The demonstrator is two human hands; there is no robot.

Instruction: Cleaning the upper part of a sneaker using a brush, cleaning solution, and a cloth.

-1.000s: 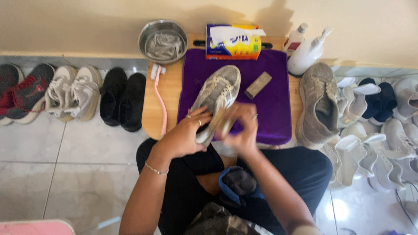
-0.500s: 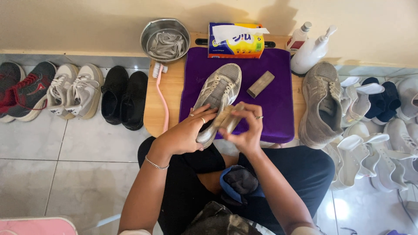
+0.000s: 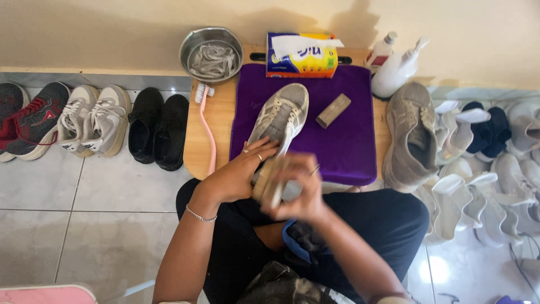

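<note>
Scrubbing is the step going on, I think: the right hand [image 3: 301,191] is closing tight around a wooden brush [image 3: 269,181] and looks blurry, so it is likely moving fast against the heel end of the grey sneaker [image 3: 279,119]. The left hand [image 3: 239,175] is gripping the sneaker's heel from the side, fingers curled on it, keeping it steady. The sneaker is lying on the purple mat [image 3: 343,146], its toe pointing to 12 o'clock and its heel toward the person's lap at 6 o'clock. At 2 o'clock from the sneaker a small brown block [image 3: 333,110] is sitting on the mat. At 11 o'clock a metal bowl [image 3: 211,54] is holding pale laces, and a pink brush [image 3: 206,125] is lying at 9 o'clock. The other grey shoe [image 3: 409,135] is waiting at 3 o'clock. Next, I guess, the left hand needs to be turning the sneaker so the brush can be reaching a new side.
</note>
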